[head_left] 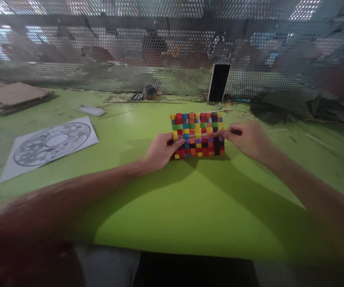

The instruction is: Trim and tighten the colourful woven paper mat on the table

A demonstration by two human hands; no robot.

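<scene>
A small woven mat of coloured strips (pixel 198 142), in red, yellow, blue, green, orange, purple and black, is held just above the green tabletop in front of me. My left hand (pixel 161 150) grips its left edge, thumb on the front and the other fingers hidden behind. A thin pale strip (pixel 202 135) runs across the middle of the weave. At the right edge, my right hand (pixel 246 137) pinches the end of this strip between thumb and forefinger. Whether that strip is paper or a stick is too small to tell.
On the green table (pixel 172 215), a printed circular pattern sheet (pixel 52 141) lies left, near a small whitish block (pixel 90 110) and flat cardboard (pixel 13 95). A phone (pixel 219 83) leans on the perforated metal screen (pixel 115 56). Dark leaves (pixel 282 105) lie right.
</scene>
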